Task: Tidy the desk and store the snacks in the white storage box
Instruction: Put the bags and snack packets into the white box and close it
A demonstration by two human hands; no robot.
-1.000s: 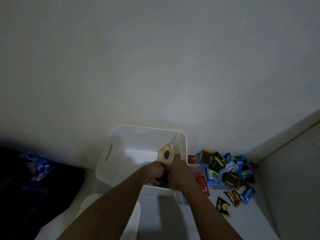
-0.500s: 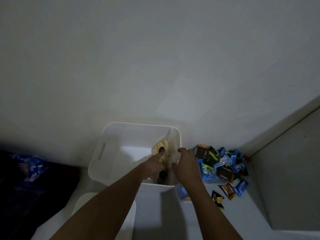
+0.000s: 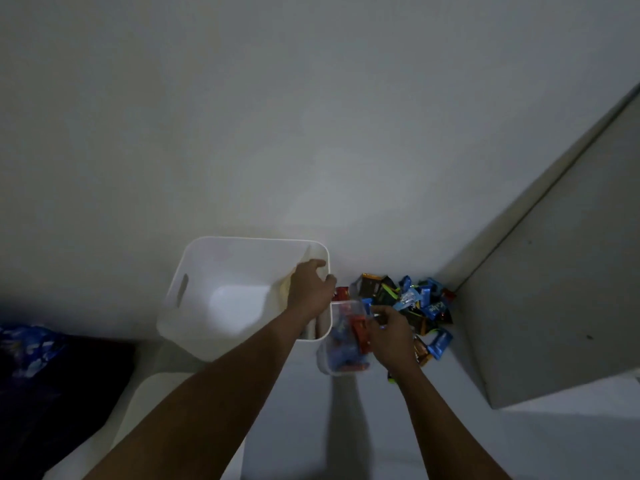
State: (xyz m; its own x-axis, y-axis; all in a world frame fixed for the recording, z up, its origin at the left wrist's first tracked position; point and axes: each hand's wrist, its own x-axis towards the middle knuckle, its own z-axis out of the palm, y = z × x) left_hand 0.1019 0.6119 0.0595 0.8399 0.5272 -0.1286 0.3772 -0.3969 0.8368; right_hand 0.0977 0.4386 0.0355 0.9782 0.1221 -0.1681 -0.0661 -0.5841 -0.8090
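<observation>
The white storage box (image 3: 194, 306) stands on the white desk against the wall. My left hand (image 3: 310, 287) reaches into it and holds a pale biscuit pack (image 3: 285, 289) against the box's right inner wall, thumb over the rim. Just right of the box sits a clear plastic container (image 3: 341, 355) with red and blue snacks inside. My right hand (image 3: 391, 332) pinches its right rim. A pile of small wrapped snacks (image 3: 408, 299), blue, black and orange, lies in the corner beyond the container.
A white lid-like piece (image 3: 173, 407) lies in front of the box under my left forearm. A dark bag with a blue packet (image 3: 31, 348) sits at far left. A grey upright panel (image 3: 554, 306) closes off the right side.
My right hand left the box's edge and moved right and nearer, onto the clear container. My left hand slid further along the box's right wall with the biscuit pack. The view shifted right.
</observation>
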